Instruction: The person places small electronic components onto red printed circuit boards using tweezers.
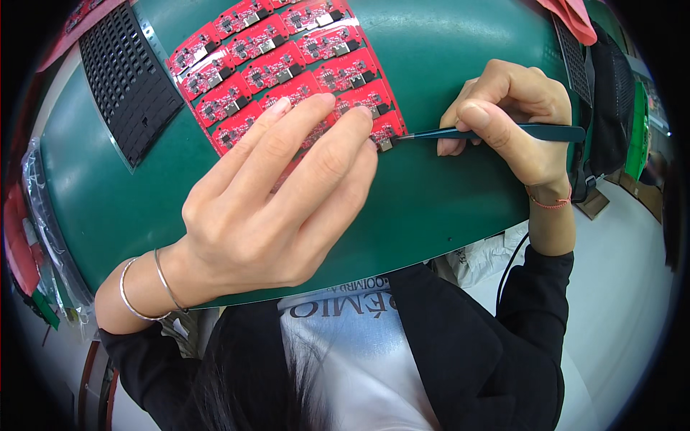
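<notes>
A panel of red circuit boards point(273, 72) lies on the green mat, each board carrying small chips and a metal connector. Over its near part rests my left hand point(280, 194), fingers stretched out, fingertips on the boards; it hides several of them. My right hand point(510, 122) pinches a pair of dark tweezers point(532, 132) between thumb and fingers. The tweezers' tips point left and reach the panel's lower right corner, beside a metal connector point(386, 144). Whether the tips hold a small part there is too fine to tell.
To the left lies a sheet of black pads point(129, 86) on a clear backing. Another dark perforated sheet point(573, 61) is at the right edge, near a pink item point(571, 18) and a black bag point(611, 100). The green mat point(460, 194) ends in front of my body.
</notes>
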{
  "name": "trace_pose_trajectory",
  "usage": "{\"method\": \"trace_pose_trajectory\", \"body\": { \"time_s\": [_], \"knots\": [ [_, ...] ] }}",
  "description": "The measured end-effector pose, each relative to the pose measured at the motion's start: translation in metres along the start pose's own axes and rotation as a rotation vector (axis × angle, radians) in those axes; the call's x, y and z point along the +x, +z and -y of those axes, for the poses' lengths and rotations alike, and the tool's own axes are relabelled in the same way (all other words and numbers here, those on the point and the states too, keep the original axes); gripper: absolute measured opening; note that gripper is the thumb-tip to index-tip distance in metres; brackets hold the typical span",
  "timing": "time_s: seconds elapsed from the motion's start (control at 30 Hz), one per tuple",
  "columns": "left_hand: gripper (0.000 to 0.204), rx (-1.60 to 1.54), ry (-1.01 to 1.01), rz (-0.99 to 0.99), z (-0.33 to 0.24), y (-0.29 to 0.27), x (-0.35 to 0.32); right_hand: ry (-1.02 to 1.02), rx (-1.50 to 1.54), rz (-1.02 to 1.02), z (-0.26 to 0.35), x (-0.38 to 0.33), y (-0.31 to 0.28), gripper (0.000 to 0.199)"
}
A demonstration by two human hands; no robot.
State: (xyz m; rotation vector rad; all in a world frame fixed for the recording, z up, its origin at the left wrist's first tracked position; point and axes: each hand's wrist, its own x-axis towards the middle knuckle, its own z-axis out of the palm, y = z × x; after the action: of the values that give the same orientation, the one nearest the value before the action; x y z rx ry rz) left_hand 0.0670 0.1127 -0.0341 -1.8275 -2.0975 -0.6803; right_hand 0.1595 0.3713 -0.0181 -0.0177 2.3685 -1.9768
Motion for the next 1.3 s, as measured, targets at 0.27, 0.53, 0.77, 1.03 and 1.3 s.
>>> {"method": "trace_pose_trajectory", "body": {
  "time_s": [0.27, 0.53, 0.77, 1.03, 1.3],
  "knots": [
    [0.044, 0.066, -0.049, 0.096, -0.009, -0.008, 0.002, 0.007, 0.028, 0.017, 0.003, 0.002, -0.004, 0.017],
    [0.022, -0.077, 0.204, 0.08, -0.028, -0.048, -0.034, -0.24, 0.06, -0.24, -0.029, 0.016, -0.057, 0.039],
    [0.015, -0.023, 0.242, 0.092, -0.001, -0.068, -0.06, -0.226, 0.166, -0.312, -0.04, 0.013, -0.079, 0.045],
    [0.028, -0.281, 0.023, 0.008, 0.003, -0.067, -0.084, -0.164, -0.03, -0.407, -0.04, 0.004, -0.08, 0.042],
    [0.035, -0.522, -0.082, 0.146, 0.023, -0.06, -0.069, -0.209, 0.046, -0.43, -0.038, 0.011, -0.082, 0.052]
  ]
}}
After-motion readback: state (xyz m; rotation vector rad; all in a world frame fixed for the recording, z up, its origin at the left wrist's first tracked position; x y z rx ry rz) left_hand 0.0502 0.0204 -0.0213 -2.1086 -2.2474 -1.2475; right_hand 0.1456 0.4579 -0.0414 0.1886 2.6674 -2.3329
